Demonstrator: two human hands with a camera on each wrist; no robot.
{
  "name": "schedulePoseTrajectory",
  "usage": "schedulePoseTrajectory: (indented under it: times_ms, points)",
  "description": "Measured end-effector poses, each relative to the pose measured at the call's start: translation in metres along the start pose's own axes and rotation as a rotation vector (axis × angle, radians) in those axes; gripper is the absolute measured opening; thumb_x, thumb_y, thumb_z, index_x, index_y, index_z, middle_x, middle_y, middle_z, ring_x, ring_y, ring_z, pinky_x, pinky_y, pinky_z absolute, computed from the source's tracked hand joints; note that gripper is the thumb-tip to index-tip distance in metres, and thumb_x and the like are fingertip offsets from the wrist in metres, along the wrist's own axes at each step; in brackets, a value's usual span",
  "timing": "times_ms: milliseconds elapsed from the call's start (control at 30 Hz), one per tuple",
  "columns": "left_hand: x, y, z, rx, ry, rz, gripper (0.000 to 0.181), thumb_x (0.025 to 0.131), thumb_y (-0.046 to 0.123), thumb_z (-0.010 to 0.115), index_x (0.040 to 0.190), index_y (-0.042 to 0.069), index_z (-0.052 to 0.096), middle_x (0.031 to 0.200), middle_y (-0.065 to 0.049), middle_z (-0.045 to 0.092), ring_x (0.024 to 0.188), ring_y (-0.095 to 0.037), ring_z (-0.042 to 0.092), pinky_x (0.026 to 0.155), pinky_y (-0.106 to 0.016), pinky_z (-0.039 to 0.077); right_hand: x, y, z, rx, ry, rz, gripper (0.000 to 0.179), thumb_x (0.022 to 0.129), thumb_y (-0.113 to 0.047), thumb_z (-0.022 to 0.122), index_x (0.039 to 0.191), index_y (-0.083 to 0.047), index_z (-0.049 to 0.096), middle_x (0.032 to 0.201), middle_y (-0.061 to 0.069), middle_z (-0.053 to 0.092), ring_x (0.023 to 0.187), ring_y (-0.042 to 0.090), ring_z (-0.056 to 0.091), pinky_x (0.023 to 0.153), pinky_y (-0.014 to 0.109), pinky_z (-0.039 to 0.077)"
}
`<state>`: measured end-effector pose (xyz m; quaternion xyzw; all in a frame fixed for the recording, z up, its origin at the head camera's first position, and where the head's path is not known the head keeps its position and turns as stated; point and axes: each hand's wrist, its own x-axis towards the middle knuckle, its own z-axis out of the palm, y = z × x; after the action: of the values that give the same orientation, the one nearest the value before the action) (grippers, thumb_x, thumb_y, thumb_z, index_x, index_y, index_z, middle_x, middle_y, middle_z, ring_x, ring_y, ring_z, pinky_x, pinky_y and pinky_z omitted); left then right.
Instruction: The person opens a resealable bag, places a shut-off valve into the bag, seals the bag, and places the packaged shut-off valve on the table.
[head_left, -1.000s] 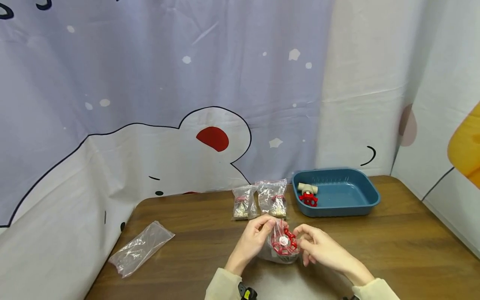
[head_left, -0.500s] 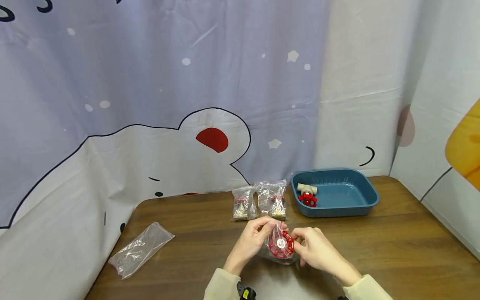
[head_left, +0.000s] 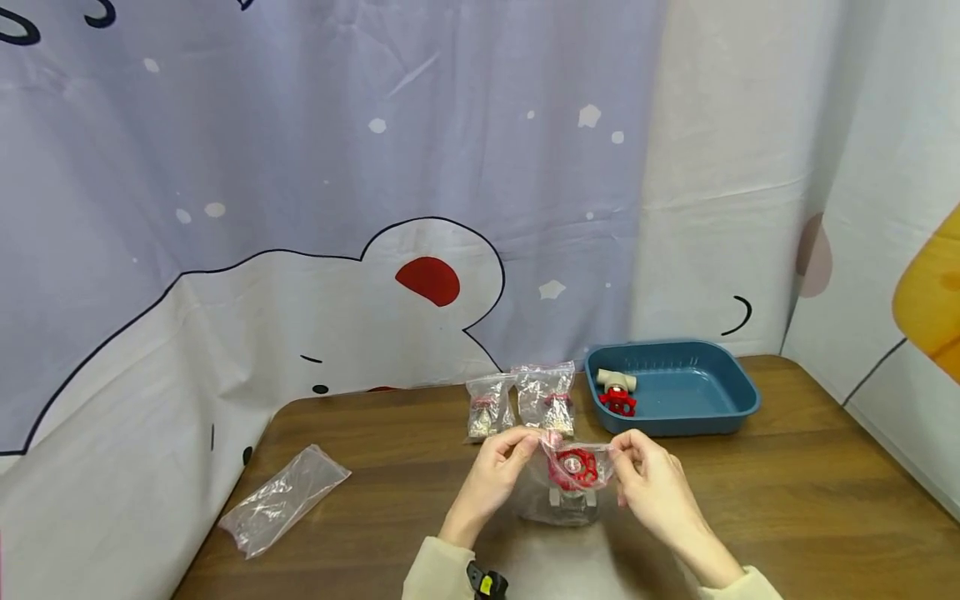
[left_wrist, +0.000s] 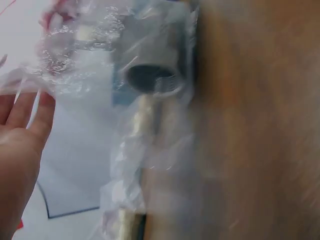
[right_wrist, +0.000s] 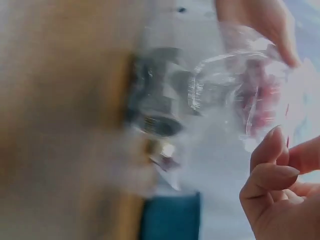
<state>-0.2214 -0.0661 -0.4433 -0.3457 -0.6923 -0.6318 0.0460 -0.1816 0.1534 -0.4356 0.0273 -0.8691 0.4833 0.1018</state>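
Observation:
A clear plastic bag point(head_left: 536, 502) stands on the table between the hands, its mouth spread between them. Inside it is a metal valve point(head_left: 573, 499) with a round red handwheel at the top; one round pipe opening of the valve point(left_wrist: 152, 75) faces the left wrist view. My left hand point(head_left: 491, 481) pinches the bag's upper left edge between thumb and fingers. At the upper right edge, my right hand point(head_left: 654, 483) pinches the plastic with thumb and forefinger. Both wrist views are partly blurred.
Two bagged valves point(head_left: 482, 415) with red handles lie behind the hands. A blue tray point(head_left: 678, 425) at the back right holds a beige valve point(head_left: 617, 383) with a red handle. A flat plastic bag point(head_left: 285, 500) lies at the left on the wooden table point(head_left: 375, 483).
My right hand has moved from beside the handwheel up to the bag's edge, and the bag's mouth is now spread wider. The valve inside stands more upright. My left hand keeps its pinch.

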Motion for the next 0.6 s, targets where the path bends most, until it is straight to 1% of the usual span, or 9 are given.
schedulePoseTrajectory:
  times_ms: [67,133,167,267,367,467,533,600]
  points:
    - [0.0,0.001,-0.003,0.005,0.036,-0.005,0.022,0.1,-0.002,0.049,0.111,-0.011,0.065,0.113,-0.024,0.066,0.11,-0.016,0.06,0.096,-0.033,0.046,0.001,-0.004,-0.009,-0.023,0.016,-0.008,0.004,0.098,-0.009,0.058,0.095,-0.009,0.061,0.06,0.001,0.056,0.045,0.014,0.054,0.045,0.027,0.039]
    - [-0.001,0.003,-0.005,0.013,0.058,-0.009,0.021,0.099,-0.003,0.05,0.111,-0.011,0.065,0.112,-0.024,0.067,0.108,-0.018,0.061,0.094,-0.031,0.047,0.003,-0.01,-0.016,-0.036,0.006,-0.025,0.005,0.097,-0.01,0.059,0.096,-0.008,0.063,0.06,0.001,0.057,0.046,0.014,0.055,0.047,0.027,0.04]
    - [-0.001,0.004,-0.007,0.018,0.064,-0.01,0.021,0.099,-0.003,0.051,0.11,-0.012,0.066,0.11,-0.024,0.067,0.105,-0.019,0.061,0.092,-0.03,0.048,0.005,-0.013,-0.019,-0.041,-0.011,-0.033,0.005,0.097,-0.01,0.059,0.096,-0.007,0.063,0.06,0.001,0.057,0.047,0.014,0.056,0.049,0.027,0.041]
    - [-0.002,0.009,-0.008,0.05,0.084,-0.015,0.019,0.099,-0.002,0.052,0.105,-0.012,0.066,0.098,-0.026,0.067,0.091,-0.014,0.059,0.081,-0.026,0.049,0.009,-0.023,-0.03,-0.048,-0.053,-0.035,0.007,0.096,-0.011,0.059,0.095,-0.007,0.064,0.059,0.001,0.058,0.049,0.016,0.058,0.052,0.028,0.041]
    - [-0.001,0.017,-0.006,0.11,0.118,-0.018,0.018,0.099,0.001,0.053,0.101,-0.009,0.068,0.086,-0.024,0.064,0.077,-0.009,0.052,0.069,-0.022,0.045,0.013,-0.03,-0.041,-0.044,-0.079,-0.023,0.008,0.095,-0.012,0.06,0.093,-0.007,0.066,0.055,0.001,0.056,0.049,0.019,0.058,0.048,0.029,0.037]
    - [0.0,0.025,-0.004,0.164,0.154,-0.019,0.018,0.099,0.003,0.054,0.097,-0.005,0.069,0.08,-0.019,0.063,0.071,-0.008,0.05,0.064,-0.022,0.044,0.017,-0.034,-0.047,-0.021,-0.12,-0.011,0.01,0.095,-0.014,0.058,0.093,-0.006,0.064,0.054,0.003,0.054,0.048,0.021,0.056,0.045,0.029,0.035]
    - [0.0,0.029,-0.002,0.182,0.165,-0.021,0.018,0.1,0.004,0.054,0.094,-0.004,0.069,0.08,-0.015,0.065,0.07,-0.009,0.052,0.063,-0.023,0.046,0.018,-0.035,-0.047,-0.004,-0.162,0.014,0.014,0.097,-0.021,0.058,0.096,-0.007,0.061,0.056,0.003,0.054,0.046,0.022,0.056,0.047,0.03,0.038]
    - [0.0,0.032,-0.001,0.193,0.182,-0.027,0.017,0.099,0.003,0.055,0.095,-0.004,0.069,0.081,-0.014,0.067,0.07,-0.011,0.054,0.064,-0.024,0.048,0.019,-0.036,-0.045,0.025,-0.205,0.04,0.024,0.099,-0.033,0.056,0.101,-0.009,0.058,0.061,0.006,0.056,0.046,0.024,0.057,0.048,0.032,0.043]
